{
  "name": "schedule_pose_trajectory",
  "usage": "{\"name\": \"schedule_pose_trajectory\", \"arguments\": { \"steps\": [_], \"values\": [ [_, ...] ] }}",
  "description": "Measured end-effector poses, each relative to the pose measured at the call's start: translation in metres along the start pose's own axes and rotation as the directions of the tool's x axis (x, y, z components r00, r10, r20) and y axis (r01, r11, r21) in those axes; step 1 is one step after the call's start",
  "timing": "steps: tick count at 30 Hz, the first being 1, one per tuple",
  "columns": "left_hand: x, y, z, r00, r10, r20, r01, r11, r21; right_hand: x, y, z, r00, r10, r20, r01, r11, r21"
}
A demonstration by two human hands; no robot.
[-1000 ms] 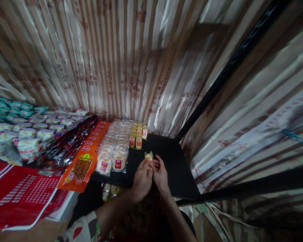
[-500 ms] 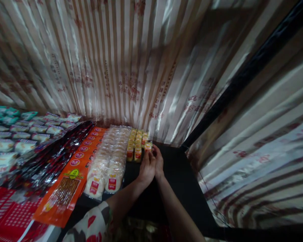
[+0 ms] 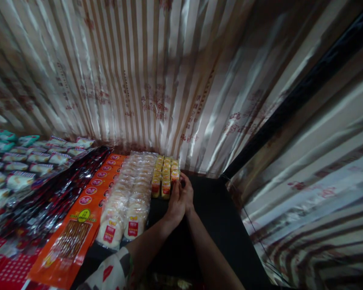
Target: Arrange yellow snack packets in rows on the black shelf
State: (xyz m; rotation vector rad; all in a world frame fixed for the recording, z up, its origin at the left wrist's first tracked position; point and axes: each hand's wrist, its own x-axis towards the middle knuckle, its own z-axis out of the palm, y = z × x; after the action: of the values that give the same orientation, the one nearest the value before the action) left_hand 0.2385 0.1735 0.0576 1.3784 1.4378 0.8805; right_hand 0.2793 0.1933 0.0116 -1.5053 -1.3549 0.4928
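Observation:
Both my hands meet at the right end of the rows of small yellow snack packets (image 3: 165, 174) on the black table (image 3: 218, 213). My left hand (image 3: 174, 203) and my right hand (image 3: 187, 194) pinch one small yellow packet (image 3: 175, 175) and hold it against the right-hand row. The fingers of both hands are closed round it. To the left of the yellow rows lie two rows of pale round cakes in clear wrappers (image 3: 130, 197).
Orange snack packs (image 3: 78, 217), dark glossy packs (image 3: 45, 205) and white and teal packets (image 3: 21, 161) lie in rows further left. A striped shiny curtain (image 3: 157, 80) hangs behind and to the right. A red printed sheet (image 3: 6, 270) sits at the lower left.
My hands carried the small yellow packet from the middle of the black table forward to the far rows. The view moved closer and slightly left.

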Motion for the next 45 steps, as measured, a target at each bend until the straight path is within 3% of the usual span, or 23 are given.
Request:
{"name": "schedule_pose_trajectory", "arguments": {
  "steps": [6, 13, 18, 27, 35, 40, 45],
  "values": [
    [-0.019, -0.026, -0.020, 0.991, 0.134, 0.007, -0.134, 0.989, 0.057, -0.002, -0.004, -0.004, 0.999, -0.038, 0.019, 0.037, 0.999, 0.020],
    [-0.012, -0.005, -0.011, 0.991, 0.131, -0.024, -0.129, 0.989, 0.074, -0.003, -0.007, -0.003, 1.000, -0.015, -0.017, 0.015, 1.000, 0.000],
    [-0.019, -0.015, -0.025, 0.990, 0.135, 0.032, -0.137, 0.987, 0.083, -0.005, -0.005, -0.002, 1.000, 0.005, 0.026, -0.003, 0.994, -0.107],
    [0.008, 0.000, 0.021, 0.989, 0.146, -0.003, -0.145, 0.982, 0.123, -0.010, 0.005, 0.003, 0.998, 0.021, 0.052, -0.010, 0.980, -0.199],
    [0.010, -0.006, 0.027, 0.982, 0.186, -0.026, -0.179, 0.969, 0.172, -0.013, 0.007, 0.002, 0.997, 0.002, 0.073, 0.011, 0.985, -0.174],
    [-0.004, -0.007, 0.011, 0.987, 0.150, -0.064, -0.139, 0.978, 0.157, -0.014, 0.007, -0.002, 1.000, -0.027, 0.014, 0.028, 0.991, -0.132],
    [-0.047, -0.019, -0.022, 0.992, 0.096, -0.081, -0.086, 0.989, 0.123, -0.035, 0.001, -0.015, 1.000, 0.009, -0.011, -0.011, 0.991, -0.131]
  ]
}}
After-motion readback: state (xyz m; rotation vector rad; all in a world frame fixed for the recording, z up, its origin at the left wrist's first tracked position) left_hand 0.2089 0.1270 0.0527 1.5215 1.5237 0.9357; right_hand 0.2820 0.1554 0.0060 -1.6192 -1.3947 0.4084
